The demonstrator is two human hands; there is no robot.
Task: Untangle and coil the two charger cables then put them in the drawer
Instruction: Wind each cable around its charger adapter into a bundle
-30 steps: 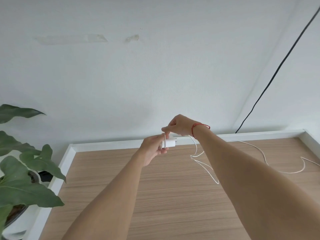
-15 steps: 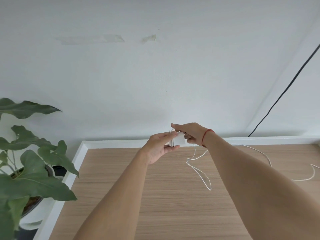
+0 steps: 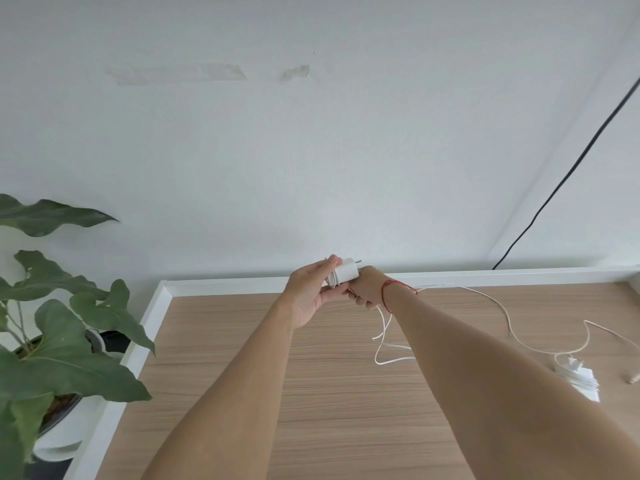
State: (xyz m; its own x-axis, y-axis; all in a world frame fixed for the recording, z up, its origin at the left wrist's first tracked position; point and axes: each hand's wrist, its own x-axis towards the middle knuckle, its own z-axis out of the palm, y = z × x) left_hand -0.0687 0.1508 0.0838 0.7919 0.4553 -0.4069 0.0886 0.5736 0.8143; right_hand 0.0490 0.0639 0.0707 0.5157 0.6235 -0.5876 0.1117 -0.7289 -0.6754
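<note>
Charger cables: one partly wound, the other waiting.
We pinch the white adapter (image 3: 347, 271) in our left hand (image 3: 309, 295); our right hand (image 3: 367, 288) closes on its cable (image 3: 384, 336), most trailing loose over the desk (image 3: 242, 341). Second charger (image 3: 576, 375) lies uncoiled at right; no drawer visible.

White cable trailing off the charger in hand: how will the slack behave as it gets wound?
Likely floppy: the white cable hangs from the right hand and lies in loose loops on the desk. Probably light, so it should drag across easily. Loops may snag; it runs toward the second charger.
</note>
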